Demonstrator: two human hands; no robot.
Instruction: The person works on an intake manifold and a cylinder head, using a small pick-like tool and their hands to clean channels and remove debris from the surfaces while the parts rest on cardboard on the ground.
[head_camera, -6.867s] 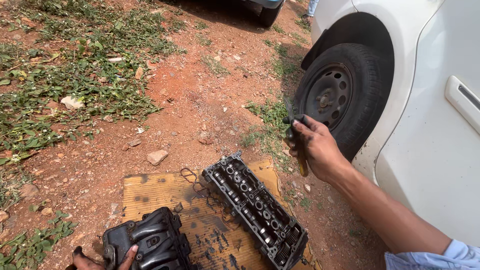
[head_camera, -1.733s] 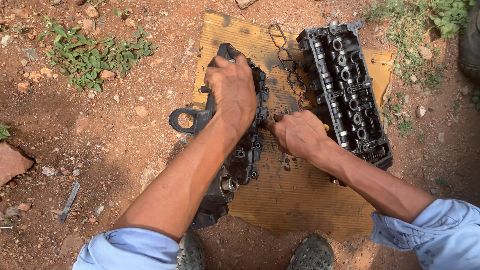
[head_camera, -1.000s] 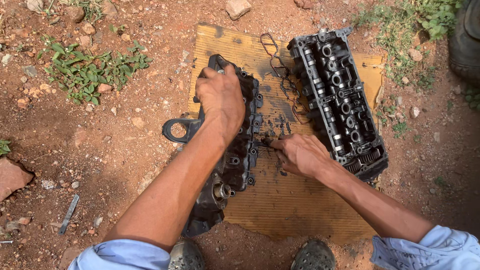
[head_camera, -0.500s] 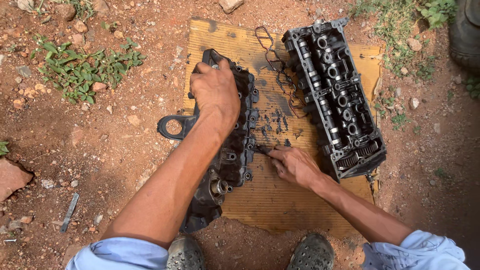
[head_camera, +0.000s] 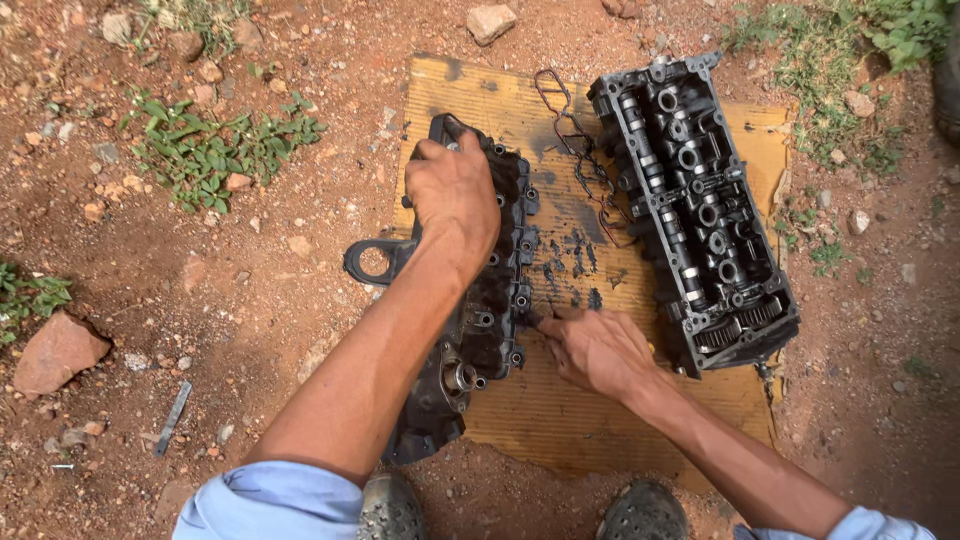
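My left hand (head_camera: 455, 190) presses down on the far end of a black, oily engine cover (head_camera: 478, 320) that lies on a brown cardboard sheet (head_camera: 560, 420). My right hand (head_camera: 597, 350) is closed around a small dark tool whose tip touches the cover's right edge. To the right lies a grey cylinder head (head_camera: 695, 205) with camshafts showing. A thin black gasket (head_camera: 575, 150) lies between the two parts. Dark scraped bits are scattered on the cardboard beside my right hand.
Red dirt ground surrounds the cardboard, with stones (head_camera: 55, 350), weeds (head_camera: 215, 145) and a small metal tool (head_camera: 172, 418) at the left. A loose black ring bracket (head_camera: 375, 262) sits by the cover. My two shoes (head_camera: 640, 512) are at the bottom edge.
My right hand has slid down along the cover's right edge towards me with the tool. My left hand has stayed on the cover.
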